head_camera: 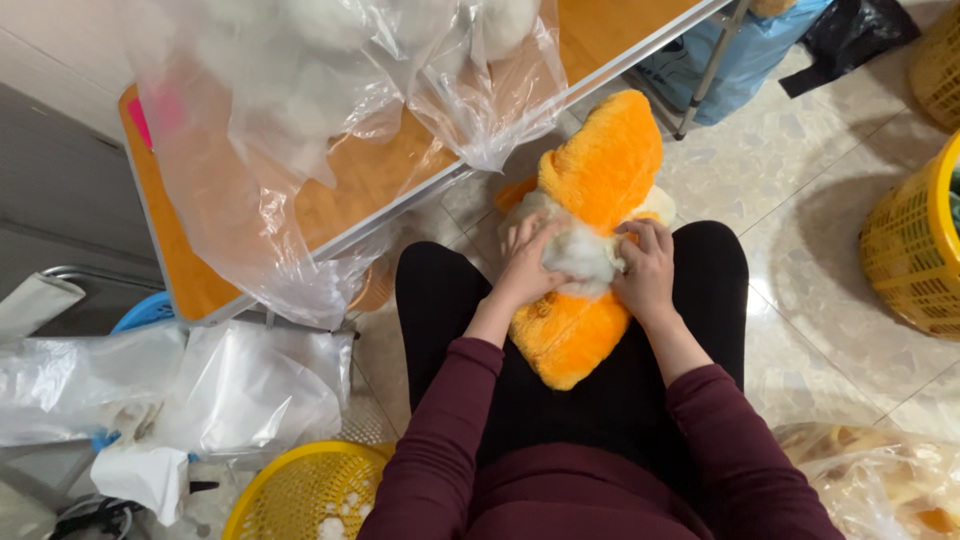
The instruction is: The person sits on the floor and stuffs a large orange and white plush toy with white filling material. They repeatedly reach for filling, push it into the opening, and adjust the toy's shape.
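Note:
An orange plush toy lies across my lap, its upper end pointing away from me and its lower end near my waist. White stuffing bulges from an opening in its middle. My left hand presses into the stuffing from the left with bent fingers. Opposite it, my right hand grips the orange fabric and stuffing at the opening's right edge. Both arms wear dark red sleeves.
An orange folding table stands ahead left, piled with clear plastic bags of white filling. Yellow baskets sit at the right and near my left knee. More plastic bags lie at the left. Tiled floor is to the right.

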